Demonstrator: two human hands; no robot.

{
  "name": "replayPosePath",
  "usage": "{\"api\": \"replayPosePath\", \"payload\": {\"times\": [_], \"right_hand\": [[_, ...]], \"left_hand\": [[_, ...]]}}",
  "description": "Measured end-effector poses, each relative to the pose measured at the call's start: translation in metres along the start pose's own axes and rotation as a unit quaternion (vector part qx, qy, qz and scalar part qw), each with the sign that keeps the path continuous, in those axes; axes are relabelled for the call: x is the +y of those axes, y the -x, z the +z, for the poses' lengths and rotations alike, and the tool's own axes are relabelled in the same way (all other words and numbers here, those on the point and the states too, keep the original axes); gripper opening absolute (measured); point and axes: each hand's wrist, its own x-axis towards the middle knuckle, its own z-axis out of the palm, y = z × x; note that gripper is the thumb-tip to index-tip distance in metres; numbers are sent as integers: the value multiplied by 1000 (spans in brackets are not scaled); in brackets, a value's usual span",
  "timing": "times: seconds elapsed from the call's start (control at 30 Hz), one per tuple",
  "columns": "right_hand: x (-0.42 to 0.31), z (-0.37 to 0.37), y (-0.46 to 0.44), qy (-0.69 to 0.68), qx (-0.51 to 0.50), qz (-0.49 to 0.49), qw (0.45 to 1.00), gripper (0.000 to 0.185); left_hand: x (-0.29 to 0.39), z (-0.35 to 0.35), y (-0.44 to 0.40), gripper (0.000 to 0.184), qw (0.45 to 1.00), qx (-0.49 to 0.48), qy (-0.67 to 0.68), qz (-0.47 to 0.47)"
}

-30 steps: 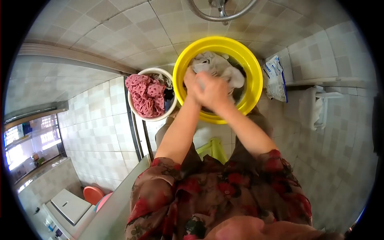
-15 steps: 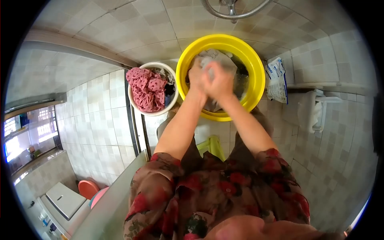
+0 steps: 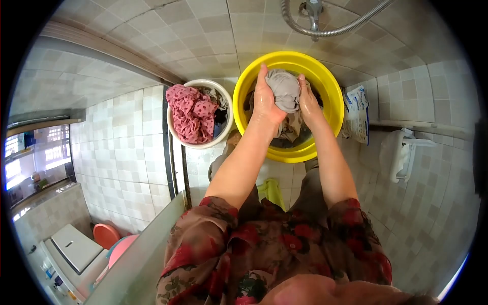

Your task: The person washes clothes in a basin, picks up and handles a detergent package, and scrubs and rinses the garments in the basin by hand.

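Note:
A light grey wet cloth (image 3: pixel 283 90) is bunched up between my two hands, over the yellow basin (image 3: pixel 333 96). My left hand (image 3: pixel 265 101) cups it from the left side, its thumb and fingers curved against the cloth. From the right, my right hand (image 3: pixel 309 101) presses on the same cloth. Below them in the basin lie brownish and dark wet clothes (image 3: pixel 290 129). Left of the basin stands a white bucket (image 3: pixel 230 114), with a pink patterned cloth (image 3: pixel 190 114) heaped in it beside darker clothes.
A metal shower hose (image 3: pixel 345 31) hangs from the wall above the basin. A blue and white bag (image 3: pixel 357 114) stands to the right, before a white rack (image 3: pixel 406 155). A green stool (image 3: pixel 272 192) is between the legs. A glass panel (image 3: pixel 147 254) stands at lower left.
My hands were pressed together and rubbing the grey cloth; now they are apart, on either side of it, with the cloth gathered into a bundle. The view has shifted a little.

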Motion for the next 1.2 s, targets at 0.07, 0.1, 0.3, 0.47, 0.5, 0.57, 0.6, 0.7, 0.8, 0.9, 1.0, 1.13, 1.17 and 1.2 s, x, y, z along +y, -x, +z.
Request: {"api": "replayPosePath", "payload": {"times": [0.07, 0.1, 0.3, 0.47, 0.5, 0.57, 0.6, 0.7, 0.8, 0.9, 1.0, 1.13, 1.17, 1.2], "right_hand": [[19, -6, -12, -46, -35, 29, 998, 70], [16, -4, -13, -94, -69, 55, 992, 71], [-9, -2, -3, -122, 62, -26, 990, 34], [-5, -27, -19, -90, 175, -168, 966, 23], [-16, -12, 5, -42, 130, -224, 965, 18], [-3, 24, 41, 111, 71, -385, 913, 19], [1, 31, 38, 110, 71, -384, 914, 19], [10, 40, 25, 284, 76, -412, 863, 24], [2, 3, -21, 303, 148, -207, 918, 36], [4, 32, 24, 295, 103, -340, 887, 33], [3, 42, 45, 309, 20, -442, 842, 29], [5, 10, -18, 306, 146, -202, 919, 31], [7, 5, -20, 281, 158, -220, 921, 32], [10, 2, -18, 257, 172, -233, 922, 35]], "left_hand": [[9, 6, 6, 44, 999, -26, 16, 11], [13, 5, 6, 44, 999, -26, 14, 14], [12, 7, 8, 35, 995, -19, -94, 38], [-13, -61, -35, 25, 955, 40, -278, 100], [-11, -59, -30, 25, 955, 40, -278, 100], [-5, -47, -9, 19, 983, -9, -167, 74], [-3, -45, -4, 16, 992, -32, -110, 61], [-22, -112, -37, 32, 875, -231, -393, 166], [-35, -35, -1, 29, 943, 152, -295, 32], [-26, -78, -25, 45, 934, -35, -311, 172], [-12, -69, -20, 39, 965, -111, -137, 192], [-30, -26, 2, 43, 919, 141, -367, -1], [-27, -27, 0, 43, 918, 141, -370, 2], [-26, -33, -2, 38, 924, 106, -367, 30]]}}
